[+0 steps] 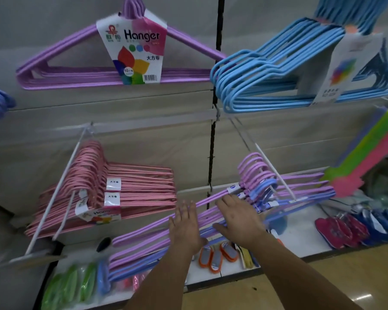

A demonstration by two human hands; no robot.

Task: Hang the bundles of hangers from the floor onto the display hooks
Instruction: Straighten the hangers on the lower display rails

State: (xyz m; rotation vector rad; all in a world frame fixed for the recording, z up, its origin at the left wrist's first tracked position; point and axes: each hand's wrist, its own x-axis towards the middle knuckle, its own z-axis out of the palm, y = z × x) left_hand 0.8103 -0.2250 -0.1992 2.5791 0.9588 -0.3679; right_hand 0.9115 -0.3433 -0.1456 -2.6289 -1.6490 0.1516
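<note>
Pink plastic hanger bundles (pixel 121 198) fill the left white wire hook (pixel 54 195). My left hand (pixel 186 229) and right hand (pixel 238 222), fingers spread flat, press the lilac-and-blue hanger bundles (pixel 148 240) hung on the right hook (pixel 276 173), just above the white shelf edge (pixel 300 238).

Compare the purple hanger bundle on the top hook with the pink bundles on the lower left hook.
The purple hanger bundle hangs high and faces the camera squarely, its label fully readable; the pink bundles hang lower and are seen at an angle. The purple one looks like a single bundle, while the pink ones are several packed along one hook. Both carry the same kind of "Hanger" label, and neither is touched by a hand.
</note>
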